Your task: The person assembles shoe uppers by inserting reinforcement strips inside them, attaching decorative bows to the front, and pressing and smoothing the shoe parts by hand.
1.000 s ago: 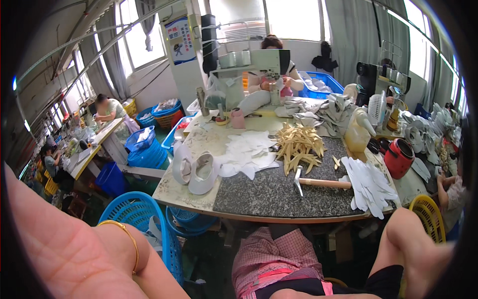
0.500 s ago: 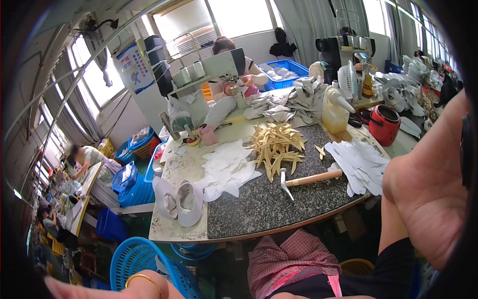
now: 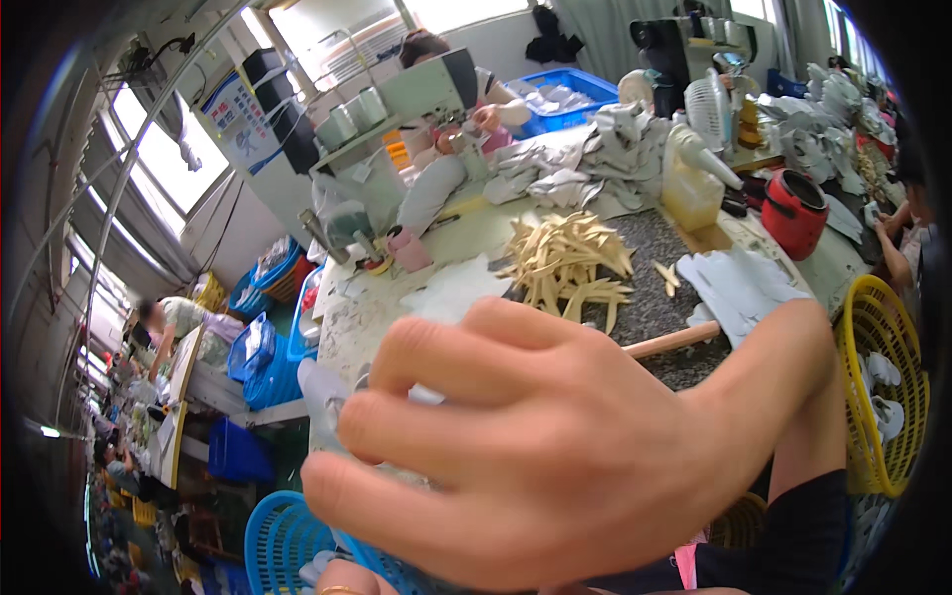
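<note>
Head cam: my R hand (image 3: 555,446), back up & slightly blurred, fills the lower middle, knuckles pointing L. Fingers are half curled w/ small gaps btwn them; thumb & inner side are hidden, so can't tell if they've got hold of anything. Only a bit of my L wrist (image 3: 352,573) w/ a gold bangle (image 3: 335,590) shows at the bottom edge; can't tell what those fingers do.

Just beyond my R fingers, to the L, is a whitish upper (image 3: 322,392) on the table, its visible strip running top-L to lower-R, rest covered. On the R, the hammer (image 3: 669,341) lies flat, head end hidden behind my hand, long axis slanting up to the R, wooden butt pointing at the fanned white pieces (image 3: 739,288).

Surface, L to R: worn pale tabletop (image 3: 367,317), flat white cutouts (image 3: 451,288), heap of tan strips (image 3: 570,258) on a dark speckled slab (image 3: 650,309), spouted bottle (image 3: 694,193) w/ yellowish liquid, red pot (image 3: 793,216).

Room, L to R: co-worker (image 3: 183,312) at a bench, blue bin (image 3: 238,451), blue basket (image 3: 273,535) low down, bright window (image 3: 164,149), sewing machine (image 3: 426,84) w/ another person's hand (image 3: 486,119) beside it, blue crate (image 3: 550,124) behind, yellow basket (image 3: 917,397) far R.
</note>
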A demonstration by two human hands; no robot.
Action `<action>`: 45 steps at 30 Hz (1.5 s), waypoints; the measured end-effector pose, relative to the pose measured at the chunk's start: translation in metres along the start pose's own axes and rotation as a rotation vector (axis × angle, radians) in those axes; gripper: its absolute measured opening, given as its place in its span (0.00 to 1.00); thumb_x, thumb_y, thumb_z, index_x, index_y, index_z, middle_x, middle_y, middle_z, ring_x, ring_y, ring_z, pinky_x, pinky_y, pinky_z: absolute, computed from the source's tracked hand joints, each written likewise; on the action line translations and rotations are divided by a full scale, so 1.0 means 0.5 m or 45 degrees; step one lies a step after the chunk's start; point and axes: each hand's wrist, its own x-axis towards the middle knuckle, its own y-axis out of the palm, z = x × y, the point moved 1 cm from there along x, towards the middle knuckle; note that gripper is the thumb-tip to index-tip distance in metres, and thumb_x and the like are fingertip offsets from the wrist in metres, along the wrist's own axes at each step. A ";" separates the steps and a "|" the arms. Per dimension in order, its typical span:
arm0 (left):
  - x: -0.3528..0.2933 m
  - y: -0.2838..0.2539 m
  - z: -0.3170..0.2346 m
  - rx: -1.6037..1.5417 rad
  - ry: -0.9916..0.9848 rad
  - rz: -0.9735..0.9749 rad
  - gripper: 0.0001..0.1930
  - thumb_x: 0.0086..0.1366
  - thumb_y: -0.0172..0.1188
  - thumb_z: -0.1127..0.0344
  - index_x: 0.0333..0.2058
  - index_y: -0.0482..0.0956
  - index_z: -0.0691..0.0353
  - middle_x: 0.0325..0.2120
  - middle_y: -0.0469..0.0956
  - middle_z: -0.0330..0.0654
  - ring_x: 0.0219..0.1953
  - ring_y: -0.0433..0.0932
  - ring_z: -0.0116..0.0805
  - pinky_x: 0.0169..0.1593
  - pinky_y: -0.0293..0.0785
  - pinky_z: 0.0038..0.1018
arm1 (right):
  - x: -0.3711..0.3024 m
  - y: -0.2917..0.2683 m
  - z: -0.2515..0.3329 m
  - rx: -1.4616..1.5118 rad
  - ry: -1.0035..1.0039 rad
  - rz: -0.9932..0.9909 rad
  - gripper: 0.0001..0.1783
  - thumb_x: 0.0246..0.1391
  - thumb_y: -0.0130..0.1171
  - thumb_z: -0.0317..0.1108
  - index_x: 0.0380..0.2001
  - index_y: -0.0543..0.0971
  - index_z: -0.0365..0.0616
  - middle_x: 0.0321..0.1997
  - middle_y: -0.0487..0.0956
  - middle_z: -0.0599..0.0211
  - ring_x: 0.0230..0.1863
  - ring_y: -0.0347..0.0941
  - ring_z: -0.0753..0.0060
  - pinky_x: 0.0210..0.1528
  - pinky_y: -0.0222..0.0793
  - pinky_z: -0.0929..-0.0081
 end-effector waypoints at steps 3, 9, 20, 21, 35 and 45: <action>-0.173 -0.044 0.033 0.035 -0.305 0.324 0.20 0.67 0.62 0.56 0.54 0.75 0.58 0.53 0.76 0.48 0.57 0.70 0.44 0.60 0.63 0.41 | -0.095 0.006 -0.031 0.102 -0.095 0.003 0.11 0.43 0.62 0.33 0.33 0.81 0.43 0.33 0.79 0.61 0.39 0.74 0.63 0.40 0.68 0.70; -0.464 -0.014 0.043 0.021 -1.066 0.775 0.16 0.65 0.62 0.65 0.50 0.75 0.59 0.45 0.79 0.45 0.53 0.72 0.42 0.57 0.64 0.39 | -0.141 0.052 -0.089 0.052 -0.227 0.122 0.08 0.46 0.62 0.35 0.30 0.80 0.45 0.30 0.77 0.66 0.37 0.74 0.67 0.38 0.67 0.72; -0.663 -0.016 0.110 0.408 -1.582 1.638 0.14 0.62 0.62 0.71 0.47 0.79 0.58 0.47 0.77 0.47 0.54 0.71 0.51 0.56 0.68 0.46 | -0.160 0.528 -0.204 0.111 -0.373 0.702 0.08 0.44 0.63 0.34 0.30 0.80 0.46 0.34 0.77 0.70 0.42 0.76 0.69 0.39 0.70 0.73; -0.680 -0.018 0.089 0.728 -1.587 1.703 0.23 0.59 0.69 0.64 0.54 0.76 0.55 0.51 0.74 0.47 0.56 0.68 0.52 0.58 0.68 0.45 | -0.189 0.575 -0.223 0.085 -0.322 0.764 0.13 0.46 0.64 0.34 0.36 0.80 0.42 0.38 0.78 0.69 0.47 0.74 0.68 0.43 0.70 0.73; -0.728 -0.192 0.087 0.099 -2.856 0.809 0.47 0.58 0.72 0.68 0.71 0.52 0.56 0.51 0.76 0.52 0.50 0.78 0.37 0.52 0.76 0.34 | -0.170 0.578 -0.222 0.180 -0.132 0.734 0.11 0.47 0.65 0.30 0.37 0.83 0.45 0.38 0.78 0.72 0.55 0.66 0.66 0.65 0.50 0.51; -0.656 -0.258 -0.035 0.611 -2.542 1.322 0.50 0.68 0.61 0.42 0.74 0.42 0.64 0.67 0.61 0.57 0.68 0.60 0.57 0.70 0.51 0.52 | -0.288 0.365 -0.221 0.329 0.114 0.782 0.20 0.51 0.70 0.34 0.49 0.80 0.51 0.40 0.76 0.74 0.50 0.73 0.70 0.64 0.51 0.55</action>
